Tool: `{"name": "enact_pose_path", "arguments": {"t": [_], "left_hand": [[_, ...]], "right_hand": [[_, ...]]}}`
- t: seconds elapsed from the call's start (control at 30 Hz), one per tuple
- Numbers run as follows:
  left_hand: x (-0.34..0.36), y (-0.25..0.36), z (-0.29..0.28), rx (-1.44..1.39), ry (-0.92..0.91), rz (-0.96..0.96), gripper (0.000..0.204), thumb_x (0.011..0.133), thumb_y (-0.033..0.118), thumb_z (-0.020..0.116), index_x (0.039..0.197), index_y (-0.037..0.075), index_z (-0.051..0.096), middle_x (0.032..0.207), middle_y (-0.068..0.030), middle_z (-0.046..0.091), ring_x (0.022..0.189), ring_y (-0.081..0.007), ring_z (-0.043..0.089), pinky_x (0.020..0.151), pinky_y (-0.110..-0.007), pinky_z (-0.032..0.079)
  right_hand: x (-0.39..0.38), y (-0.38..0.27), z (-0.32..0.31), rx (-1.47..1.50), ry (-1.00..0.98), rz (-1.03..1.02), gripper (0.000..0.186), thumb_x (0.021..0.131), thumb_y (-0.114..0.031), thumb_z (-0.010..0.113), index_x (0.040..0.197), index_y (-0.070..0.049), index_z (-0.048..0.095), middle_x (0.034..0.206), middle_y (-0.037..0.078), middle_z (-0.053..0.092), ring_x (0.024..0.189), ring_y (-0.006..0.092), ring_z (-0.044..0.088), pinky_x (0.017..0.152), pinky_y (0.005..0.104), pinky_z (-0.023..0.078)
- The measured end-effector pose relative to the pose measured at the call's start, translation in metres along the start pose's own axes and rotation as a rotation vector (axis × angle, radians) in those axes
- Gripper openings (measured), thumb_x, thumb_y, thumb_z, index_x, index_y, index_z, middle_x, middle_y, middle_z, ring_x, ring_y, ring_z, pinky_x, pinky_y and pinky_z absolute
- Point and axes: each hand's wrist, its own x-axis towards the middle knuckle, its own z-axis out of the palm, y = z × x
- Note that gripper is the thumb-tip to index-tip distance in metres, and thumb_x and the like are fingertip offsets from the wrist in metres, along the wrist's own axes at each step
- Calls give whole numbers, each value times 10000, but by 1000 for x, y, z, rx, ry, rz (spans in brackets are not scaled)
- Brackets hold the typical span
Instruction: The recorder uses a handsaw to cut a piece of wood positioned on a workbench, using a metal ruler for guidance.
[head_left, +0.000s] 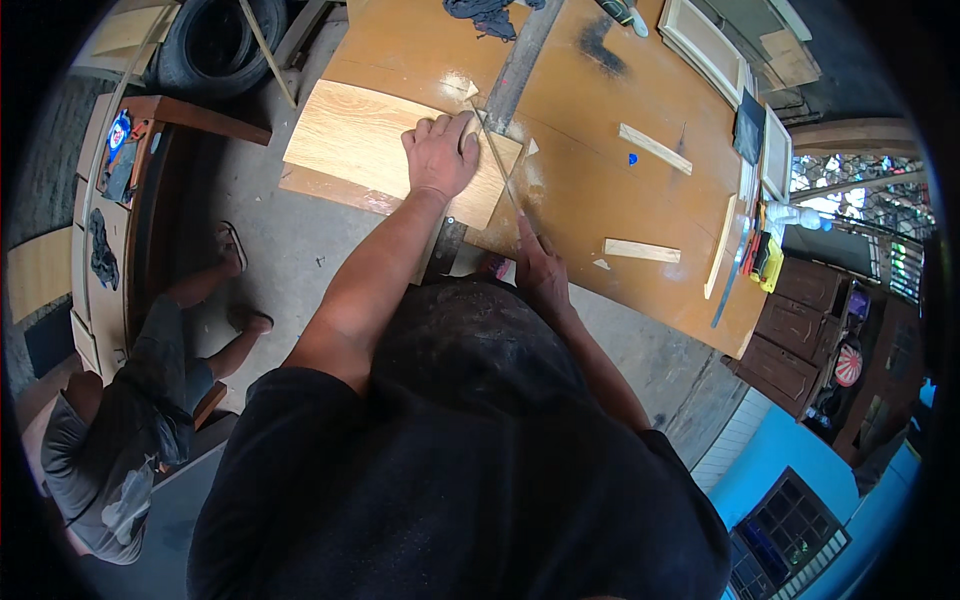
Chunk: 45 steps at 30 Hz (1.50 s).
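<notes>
Person is leaning over the orange-brown table (600,200), cutting or scoring a pale wood-grain panel (360,140); I can't tell which.

Left hand (440,150) lies flat on the panel near its right edge, fingers spread and pressing down. It clamps nothing, just pins the sheet. Right hand (535,265) sits at the near table edge, fingers closed round the handle end of a thin blade or saw (497,165). The tool runs up and away along the panel's right edge, just beside the left fingertips. Exact tool type is too thin to make out.

The panel lies on the left part of the table, overhanging the near-left side, its right edge beside a dark strip (520,65) that runs down the tabletop.

My read: mid-stroke along that right edge, cut under way, not finished. A small pale offcut (470,90) lies just past the far corner.

Next stroke calls for steady downward pressure from the left hand and a straight pull; the left fingertips are very close to the blade line.

Elsewhere: two wood strips (655,148) (642,250) on the table, a dark cloth (485,15) at the far end, a tyre (215,45) on the floor, and another person (130,420) sitting at lower left.
</notes>
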Motion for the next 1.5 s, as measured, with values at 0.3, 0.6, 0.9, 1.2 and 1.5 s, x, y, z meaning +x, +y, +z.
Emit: {"name": "enact_pose_path", "arguments": {"t": [0.3, 0.6, 0.9, 1.2, 1.5], "left_hand": [[1, 0, -1, 1, -20, -7, 395, 875, 345, 548, 1224, 189, 645, 1060, -48, 637, 1032, -256, 524, 925, -436, 325], [1, 1, -2, -7, -16, -10, 388, 870, 337, 556, 1215, 188, 650, 1046, -48, 641, 1030, -256, 527, 928, -439, 325], [1, 1, -2, 13, -14, -10, 380, 869, 334, 551, 1206, 188, 651, 1046, -44, 644, 1025, -253, 530, 922, -444, 326], [1, 1, 0, 18, -4, 0, 389, 871, 340, 541, 1216, 193, 644, 1060, -45, 647, 1026, -255, 529, 922, -441, 325], [1, 4, -3, 24, -44, -8, 405, 872, 343, 544, 1238, 195, 635, 1086, -42, 637, 1046, -253, 519, 932, -442, 322]], "right_hand": [[-1, 12, 6, -52, 35, -89, 562, 914, -74, 555, 1463, -112, 443, 937, 270, 609, 838, 449, 625, 737, 510, 527], [1, 13, 4, -29, 5, -89, 576, 915, -67, 550, 1474, -120, 425, 953, 286, 610, 863, 467, 622, 765, 514, 525], [6, 0, -4, 11, -44, 5, 470, 946, -12, 486, 1414, -59, 502, 1154, 310, 620, 1071, 470, 606, 942, 486, 479], [4, 3, -1, -34, -51, 23, 470, 951, -31, 491, 1419, -68, 495, 1147, 297, 626, 1078, 472, 598, 949, 496, 477], [10, 10, 0, -15, -53, -27, 642, 862, -40, 582, 1479, -127, 424, 937, 260, 615, 847, 465, 621, 760, 518, 523]]}}
